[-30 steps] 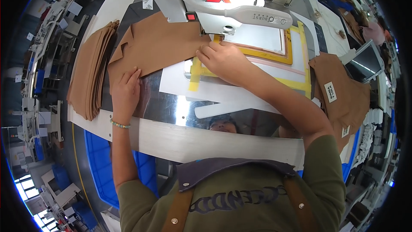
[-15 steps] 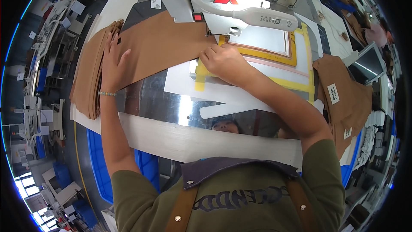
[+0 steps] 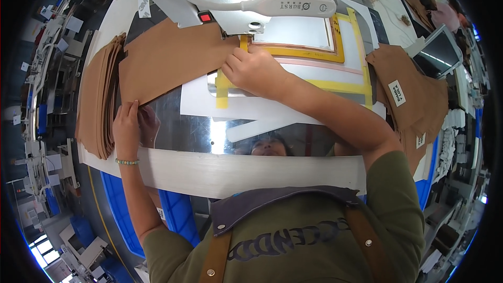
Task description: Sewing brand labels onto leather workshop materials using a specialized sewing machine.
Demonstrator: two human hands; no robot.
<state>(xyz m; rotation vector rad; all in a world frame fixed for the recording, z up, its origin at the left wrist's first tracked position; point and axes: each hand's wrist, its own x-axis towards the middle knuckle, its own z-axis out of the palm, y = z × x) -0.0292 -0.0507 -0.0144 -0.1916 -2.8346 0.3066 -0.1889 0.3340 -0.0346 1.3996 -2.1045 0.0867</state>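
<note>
Where the right hand (image 3: 254, 71) lies, a brown panel (image 3: 173, 60) is hidden.

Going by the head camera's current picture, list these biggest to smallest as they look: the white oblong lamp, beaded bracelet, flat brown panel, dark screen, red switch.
1. Flat brown panel
2. White oblong lamp
3. Dark screen
Beaded bracelet and red switch: both smallest, too alike to rank.
</note>
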